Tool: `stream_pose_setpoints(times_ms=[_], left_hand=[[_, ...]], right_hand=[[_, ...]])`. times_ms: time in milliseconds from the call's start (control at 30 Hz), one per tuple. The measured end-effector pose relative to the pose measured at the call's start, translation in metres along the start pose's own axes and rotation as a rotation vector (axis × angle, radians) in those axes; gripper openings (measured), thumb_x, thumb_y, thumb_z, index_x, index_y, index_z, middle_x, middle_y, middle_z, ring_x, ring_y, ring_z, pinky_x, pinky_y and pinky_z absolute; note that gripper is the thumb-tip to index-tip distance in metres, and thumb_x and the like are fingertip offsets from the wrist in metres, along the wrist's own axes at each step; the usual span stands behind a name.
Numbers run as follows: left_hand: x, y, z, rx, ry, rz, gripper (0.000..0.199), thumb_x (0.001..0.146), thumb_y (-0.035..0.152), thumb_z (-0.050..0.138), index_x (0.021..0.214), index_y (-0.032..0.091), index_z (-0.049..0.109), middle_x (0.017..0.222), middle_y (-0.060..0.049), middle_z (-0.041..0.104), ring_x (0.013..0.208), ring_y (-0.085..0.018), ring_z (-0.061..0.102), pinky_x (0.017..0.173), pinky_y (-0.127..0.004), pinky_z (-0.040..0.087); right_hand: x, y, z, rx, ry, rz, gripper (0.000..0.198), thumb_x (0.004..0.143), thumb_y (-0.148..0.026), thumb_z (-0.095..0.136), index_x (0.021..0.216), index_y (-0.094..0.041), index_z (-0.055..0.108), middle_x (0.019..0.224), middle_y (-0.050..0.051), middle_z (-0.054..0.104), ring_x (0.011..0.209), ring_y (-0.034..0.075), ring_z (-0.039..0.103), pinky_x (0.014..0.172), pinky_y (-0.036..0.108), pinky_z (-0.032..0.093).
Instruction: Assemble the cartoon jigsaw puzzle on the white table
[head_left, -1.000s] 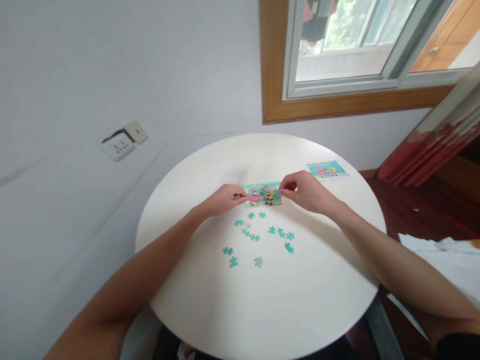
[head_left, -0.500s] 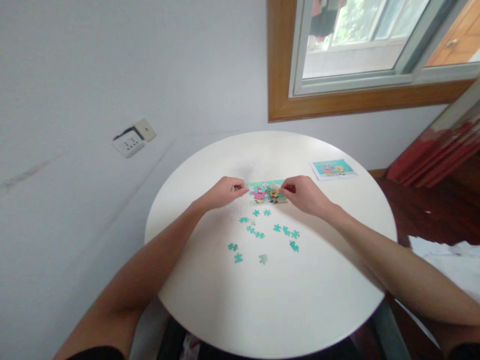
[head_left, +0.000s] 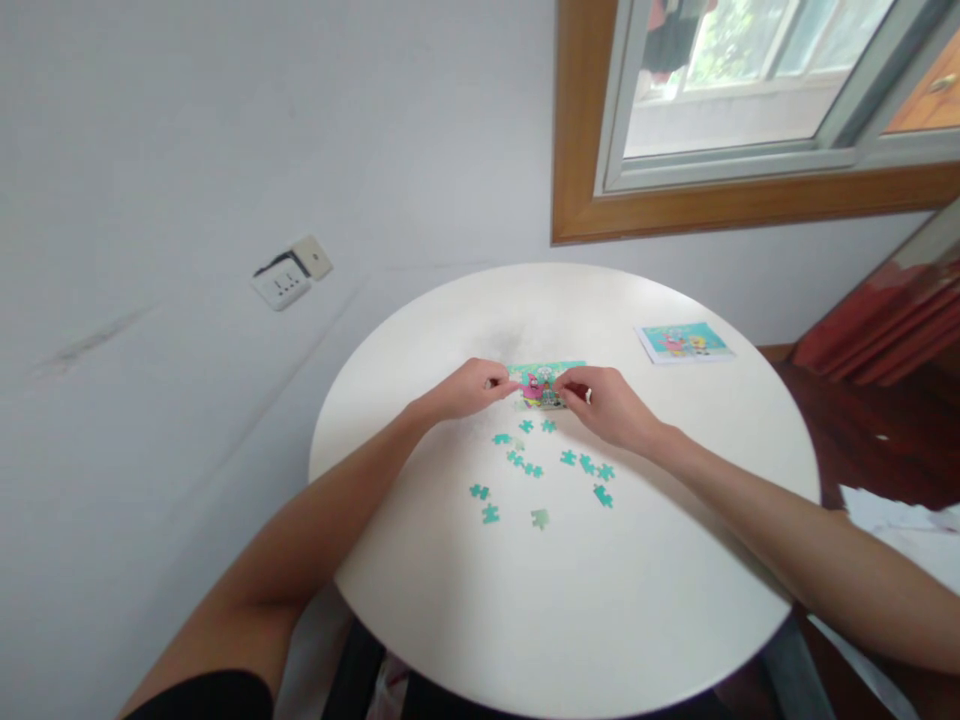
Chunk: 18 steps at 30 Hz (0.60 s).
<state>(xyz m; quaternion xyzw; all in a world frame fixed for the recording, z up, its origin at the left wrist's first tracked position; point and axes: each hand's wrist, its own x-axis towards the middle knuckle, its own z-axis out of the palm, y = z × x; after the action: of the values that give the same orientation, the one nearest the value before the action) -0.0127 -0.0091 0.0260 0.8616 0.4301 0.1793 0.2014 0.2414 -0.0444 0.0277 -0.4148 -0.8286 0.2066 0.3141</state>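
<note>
- My left hand (head_left: 474, 387) is at the left side of the puzzle (head_left: 534, 392), its fingers bent and their tips reaching the puzzle's left end, by the pink figure.
- That left grip is drawn in rather than spread; I can't tell whether it has a piece between thumb and fingers.
- My right hand (head_left: 606, 402) comes in from the other side, over the right part of the puzzle, covering some of its picture.
- In the right grip my thumb and forefinger are close together at the tips, with a small gap showing behind them; whether a piece is pinched there, I can't tell.
- The puzzle lies flat on the round white worktop (head_left: 570, 620), between my two hands, on the side toward the far edge.
- Just on my side of it lie two teal pieces (head_left: 526, 426), with more teal pieces (head_left: 533, 470) and a pale piece (head_left: 517, 444) near them.
- Toward the right edge, a cluster of four teal pieces (head_left: 586, 464) lies loose.
- Toward the near edge are two teal pieces at left (head_left: 490, 513) and a pale green piece (head_left: 540, 518).
- A picture sheet (head_left: 686, 343) lies by the far right edge, well apart from both hands.
</note>
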Motion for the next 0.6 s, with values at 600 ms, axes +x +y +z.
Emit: stream_pose_setpoints(times_ms=[600], left_hand=[[0.001, -0.004, 0.000, -0.046, 0.008, 0.188, 0.023, 0.093, 0.025, 0.051, 0.090, 0.016, 0.072, 0.085, -0.004, 0.067, 0.074, -0.012, 0.056, 0.067, -0.022, 0.039]], right_hand=[[0.004, 0.013, -0.002, 0.079, 0.184, 0.068, 0.036, 0.084, -0.015, 0.049, 0.118, -0.018, 0.062, 0.076, 0.002, 0.068, 0.067, 0.016, 0.060, 0.068, 0.028, 0.045]])
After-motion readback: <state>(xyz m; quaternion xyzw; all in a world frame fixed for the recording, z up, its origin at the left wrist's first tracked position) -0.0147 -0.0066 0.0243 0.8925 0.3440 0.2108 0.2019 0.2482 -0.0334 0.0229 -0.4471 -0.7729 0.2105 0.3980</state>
